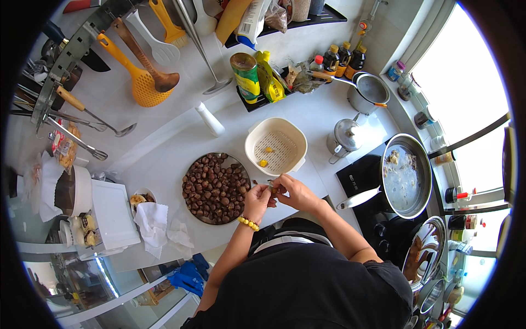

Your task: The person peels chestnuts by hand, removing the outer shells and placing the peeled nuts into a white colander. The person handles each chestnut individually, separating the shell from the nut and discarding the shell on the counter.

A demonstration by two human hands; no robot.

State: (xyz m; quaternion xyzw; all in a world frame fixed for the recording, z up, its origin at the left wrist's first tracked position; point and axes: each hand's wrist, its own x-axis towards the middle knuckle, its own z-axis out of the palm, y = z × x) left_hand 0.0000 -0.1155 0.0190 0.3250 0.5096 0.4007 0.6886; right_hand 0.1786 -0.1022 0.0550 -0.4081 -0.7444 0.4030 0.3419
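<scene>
Both hands meet over the counter's front edge, just below a cream plastic colander that holds a few yellow peeled pieces. My left hand, with a yellow beaded bracelet at the wrist, and my right hand hold a small brown and yellow nut, seemingly a chestnut, between their fingertips. A bit of brown shell lies beside them. To the left, a round metal tray is heaped with brown chestnuts. Fingers partly hide the held piece.
A frying pan with water and scraps sits on the black cooktop, its handle towards me. Behind stand a lidded metal pot, a saucepan and a white bottle. Left are crumpled paper towels and a bowl. Utensils hang overhead.
</scene>
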